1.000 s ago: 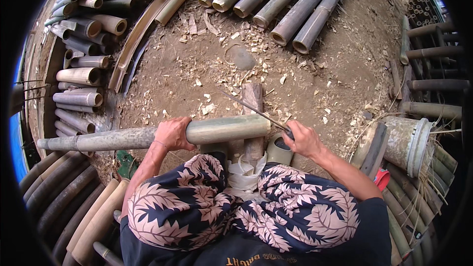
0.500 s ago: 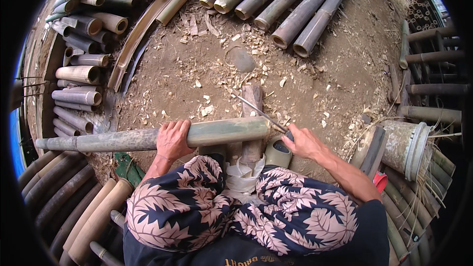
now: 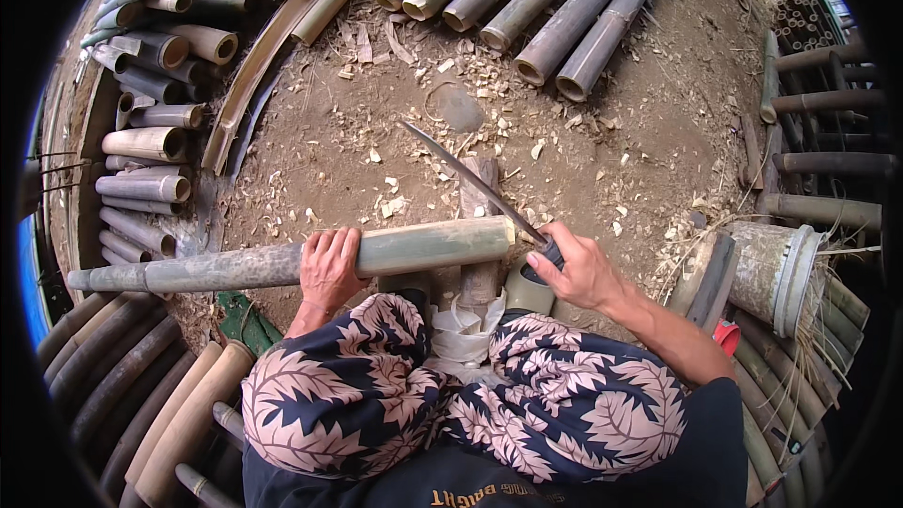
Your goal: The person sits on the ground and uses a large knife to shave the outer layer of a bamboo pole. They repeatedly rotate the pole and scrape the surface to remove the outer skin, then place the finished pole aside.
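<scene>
A long green bamboo pole (image 3: 423, 246) lies across in front of my knees, its pale trimmed end to the right. My left hand (image 3: 329, 266) is wrapped over the pole near its middle. In my right hand (image 3: 576, 269) is the dark handle of a machete (image 3: 470, 179), its long narrow blade slanting up and to the left, past the pole's right end. Under that end a short wooden block (image 3: 480, 193) sticks out on both sides of the pole. Beside the block's near end stands a bamboo stub (image 3: 529, 290), partly hidden by my right hand.
Pale wood chips (image 3: 390, 205) litter the dirt floor (image 3: 583, 160). Cut bamboo poles (image 3: 555, 28) lie ahead, with stacked bamboo tubes (image 3: 146, 143) at the left. A dirty white bucket (image 3: 773, 268) rests on its side at the right, near more poles (image 3: 790, 386).
My right hand has risen slightly, and the machete blade now points farther forward and left, showing more of its flat side. The left hand and the bamboo pole stay almost where they were.
</scene>
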A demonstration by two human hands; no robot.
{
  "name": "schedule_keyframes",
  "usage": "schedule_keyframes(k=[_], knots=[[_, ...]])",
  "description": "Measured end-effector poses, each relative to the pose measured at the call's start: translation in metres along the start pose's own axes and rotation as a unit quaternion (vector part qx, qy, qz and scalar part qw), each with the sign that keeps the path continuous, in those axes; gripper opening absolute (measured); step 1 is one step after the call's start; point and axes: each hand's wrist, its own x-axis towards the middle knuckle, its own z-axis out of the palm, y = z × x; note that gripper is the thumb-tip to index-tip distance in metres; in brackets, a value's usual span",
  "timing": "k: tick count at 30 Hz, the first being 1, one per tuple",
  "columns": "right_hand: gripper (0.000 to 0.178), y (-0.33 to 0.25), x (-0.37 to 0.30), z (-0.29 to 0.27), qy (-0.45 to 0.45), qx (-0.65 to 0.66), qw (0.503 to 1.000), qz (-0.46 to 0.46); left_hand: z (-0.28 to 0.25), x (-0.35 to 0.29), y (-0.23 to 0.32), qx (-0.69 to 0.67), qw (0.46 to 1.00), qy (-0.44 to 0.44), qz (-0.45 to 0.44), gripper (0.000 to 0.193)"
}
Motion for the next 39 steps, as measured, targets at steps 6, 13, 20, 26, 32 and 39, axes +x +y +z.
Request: schedule_keyframes(k=[6,13,20,26,32,39], knots=[[0.032,0.076,-0.013,0.027,-0.024,-0.206,0.978,0.000,0.014,-0.002,0.000,0.047,0.997,0.051,0.019,0.073],[0.032,0.002,-0.002,0.008,0.046,0.041,0.994,-0.089,0.016,-0.014,-0.002,0.080,0.995,0.063,0.015,0.067],[0.033,0.053,0.000,0.009,-0.129,-0.119,0.973,0.149,0.029,-0.008,-0.003,0.095,0.991,0.089,0.036,0.067],[0.035,0.013,-0.006,0.012,0.087,0.059,0.989,-0.106,0.028,-0.009,-0.001,0.097,0.991,0.087,0.027,0.064],[0.036,0.073,0.022,-0.001,-0.108,-0.117,0.970,0.182,0.021,-0.015,0.006,0.062,0.997,0.032,-0.023,0.078],[0.031,0.058,-0.016,0.046,0.080,-0.011,0.969,0.235,-0.078,-0.048,-0.120,0.108,0.964,-0.189,-0.150,0.122]])
